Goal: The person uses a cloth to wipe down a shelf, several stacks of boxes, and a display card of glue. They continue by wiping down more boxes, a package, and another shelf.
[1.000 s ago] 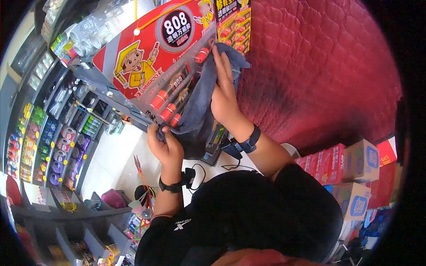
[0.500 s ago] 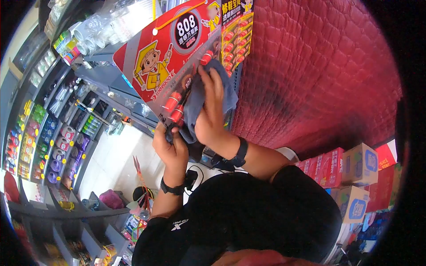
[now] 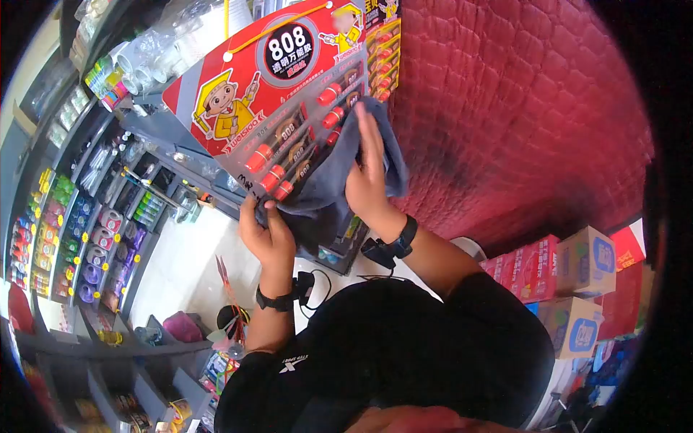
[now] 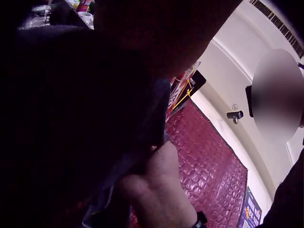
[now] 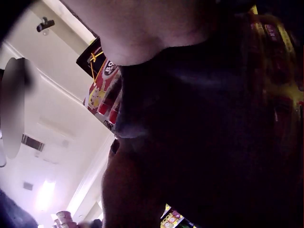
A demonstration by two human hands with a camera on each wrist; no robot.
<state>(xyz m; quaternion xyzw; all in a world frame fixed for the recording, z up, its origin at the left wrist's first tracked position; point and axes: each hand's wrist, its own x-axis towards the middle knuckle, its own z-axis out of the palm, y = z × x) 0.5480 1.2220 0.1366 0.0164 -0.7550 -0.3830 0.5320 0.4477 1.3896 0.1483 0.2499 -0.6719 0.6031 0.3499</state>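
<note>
A red display card (image 3: 245,86) marked 808, with several red-capped tubes under clear plastic, hangs tilted from a yellow cord in the head view. My left hand (image 3: 268,238) pinches its lower left corner together with an edge of a dark grey cloth (image 3: 325,189). My right hand (image 3: 368,169) lies with fingers extended on the cloth, against the card's lower right part. In the right wrist view the card (image 5: 99,95) shows beyond the dark cloth (image 5: 190,109). The left wrist view shows the right hand (image 4: 156,185) beside the cloth.
Behind the card hangs a yellow card of red-capped items (image 3: 384,61). A red quilted surface (image 3: 520,115) fills the right side. Stocked shelves (image 3: 94,238) stand at the left, cardboard boxes (image 3: 586,261) at the lower right, and compartments (image 3: 108,368) at the lower left.
The right hand moved up and left across the card with the cloth, then back to the right and slightly down, uncovering more tubes. The card swung right, then back left; the left hand kept its corner.
</note>
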